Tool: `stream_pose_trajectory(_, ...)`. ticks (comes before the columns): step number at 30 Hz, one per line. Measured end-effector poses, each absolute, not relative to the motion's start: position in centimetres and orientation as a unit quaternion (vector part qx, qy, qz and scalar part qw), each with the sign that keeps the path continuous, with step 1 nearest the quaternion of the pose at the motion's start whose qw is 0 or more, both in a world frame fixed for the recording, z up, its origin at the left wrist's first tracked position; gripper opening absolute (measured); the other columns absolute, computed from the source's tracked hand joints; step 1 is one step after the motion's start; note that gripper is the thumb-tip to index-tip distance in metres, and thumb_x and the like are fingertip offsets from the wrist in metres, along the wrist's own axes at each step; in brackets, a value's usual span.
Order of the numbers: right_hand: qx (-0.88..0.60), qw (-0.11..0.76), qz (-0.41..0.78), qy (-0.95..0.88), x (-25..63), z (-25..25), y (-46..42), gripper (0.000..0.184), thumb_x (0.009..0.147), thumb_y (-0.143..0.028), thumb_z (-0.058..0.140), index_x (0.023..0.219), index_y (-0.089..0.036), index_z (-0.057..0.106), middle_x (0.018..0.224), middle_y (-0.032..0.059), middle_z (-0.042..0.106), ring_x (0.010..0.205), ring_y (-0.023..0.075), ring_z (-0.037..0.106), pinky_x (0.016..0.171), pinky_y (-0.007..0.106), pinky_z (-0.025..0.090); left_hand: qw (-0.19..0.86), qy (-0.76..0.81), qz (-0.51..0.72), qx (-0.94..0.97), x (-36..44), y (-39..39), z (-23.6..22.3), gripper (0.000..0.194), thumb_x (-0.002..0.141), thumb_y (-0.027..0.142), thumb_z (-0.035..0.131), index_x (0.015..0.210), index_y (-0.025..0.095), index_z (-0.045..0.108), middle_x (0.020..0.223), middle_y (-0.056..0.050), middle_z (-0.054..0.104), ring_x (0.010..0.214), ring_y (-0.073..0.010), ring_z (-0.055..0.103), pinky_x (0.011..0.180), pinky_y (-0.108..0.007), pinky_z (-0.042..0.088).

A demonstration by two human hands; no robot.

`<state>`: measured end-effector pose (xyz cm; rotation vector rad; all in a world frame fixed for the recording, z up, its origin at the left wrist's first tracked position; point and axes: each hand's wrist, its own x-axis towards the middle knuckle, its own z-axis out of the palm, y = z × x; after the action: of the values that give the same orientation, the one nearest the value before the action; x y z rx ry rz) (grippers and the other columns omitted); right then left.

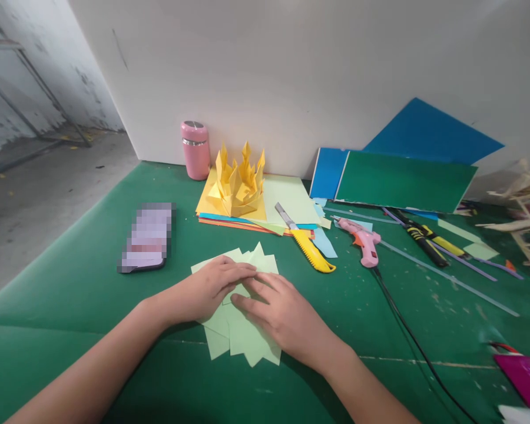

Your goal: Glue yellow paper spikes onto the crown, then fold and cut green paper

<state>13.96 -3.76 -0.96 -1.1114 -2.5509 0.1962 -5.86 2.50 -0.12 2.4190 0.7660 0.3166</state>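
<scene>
Several pale green paper squares (251, 335) lie fanned over one another on the green table, their corners pointing out all round. My left hand (214, 285) rests on the upper left of this pile with its fingers stretched to the right. From the other side my right hand (282, 315) lies on the pile, fingers extended and slightly apart. The fingertips of both hands meet near the pile's upper middle. Part of the paper is hidden under the hands. Behind them, a folded yellow paper crown (238, 188) stands on a stack of coloured paper (291, 197).
A yellow utility knife (309, 247) with its blade out and a pink glue gun (362, 238) lie right of the paper. The glue gun's black cord (410, 335) runs toward the front right. A phone (148, 238) lies left; a pink flask (196, 152) stands at the back.
</scene>
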Motion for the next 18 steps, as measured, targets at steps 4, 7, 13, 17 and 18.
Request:
stream_pose_trajectory(4, -0.402, 0.157, 0.056, -0.9, 13.6, -1.0, -4.1, 0.028, 0.096, -0.027, 0.046, 0.121, -0.026, 0.059, 0.134, 0.0101, 0.052, 0.124, 0.0252, 0.042, 0.098, 0.045, 0.041, 0.294, 0.298, 0.119, 0.9, -5.9, 2.5, -0.1, 0.039, 0.094, 0.013, 0.035, 0.128, 0.025, 0.049, 0.128, -0.004, 0.058, 0.112, -0.0187, 0.051, 0.096, -0.037, 0.045)
stream_pose_trajectory(7, -0.409, 0.141, 0.058, -0.9, 13.3, -1.0, -4.3, 0.031, 0.094, -0.031, 0.049, 0.125, -0.032, 0.055, 0.133, 0.0093, 0.051, 0.124, 0.0286, 0.041, 0.098, 0.05, 0.039, 0.296, 0.299, 0.116, 0.9, -5.9, 2.5, -0.1, 0.038, 0.094, 0.012, 0.035, 0.126, 0.026, 0.049, 0.126, -0.003, 0.059, 0.111, -0.0183, 0.051, 0.094, -0.035, 0.046)
stream_pose_trajectory(13, -0.42, 0.148, 0.093, -0.89, 13.8, -0.3, -4.3, 0.026, 0.093, -0.027, 0.051, 0.116, -0.028, 0.062, 0.105, 0.0067, 0.06, 0.106, 0.0234, 0.051, 0.091, 0.042, 0.042, 0.27, 0.299, 0.098, 0.91, -5.7, 2.3, 0.1, 0.031, 0.092, 0.011, 0.038, 0.113, 0.022, 0.058, 0.132, -0.003, 0.056, 0.113, -0.0198, 0.05, 0.096, -0.038, 0.045)
stream_pose_trajectory(17, -0.456, 0.149, 0.131, -0.868, 15.2, 0.5, -4.2, 0.023, 0.093, -0.019, 0.048, 0.106, -0.021, 0.067, 0.095, 0.0056, 0.062, 0.093, 0.0201, 0.055, 0.078, 0.035, 0.045, 0.258, 0.299, 0.1, 0.913, -5.7, 2.2, 0.2, 0.027, 0.091, 0.013, 0.041, 0.109, 0.022, 0.06, 0.134, -0.002, 0.056, 0.115, -0.0206, 0.049, 0.097, -0.039, 0.044)
stream_pose_trajectory(18, -0.468, 0.149, 0.133, -0.861, 15.6, 0.7, -4.3, 0.024, 0.093, -0.017, 0.046, 0.102, -0.02, 0.068, 0.093, 0.0056, 0.062, 0.09, 0.0195, 0.055, 0.076, 0.034, 0.045, 0.253, 0.296, 0.102, 0.915, -5.7, 2.2, 0.2, 0.028, 0.092, 0.014, 0.041, 0.11, 0.022, 0.061, 0.134, -0.002, 0.056, 0.115, -0.0208, 0.049, 0.098, -0.039, 0.044)
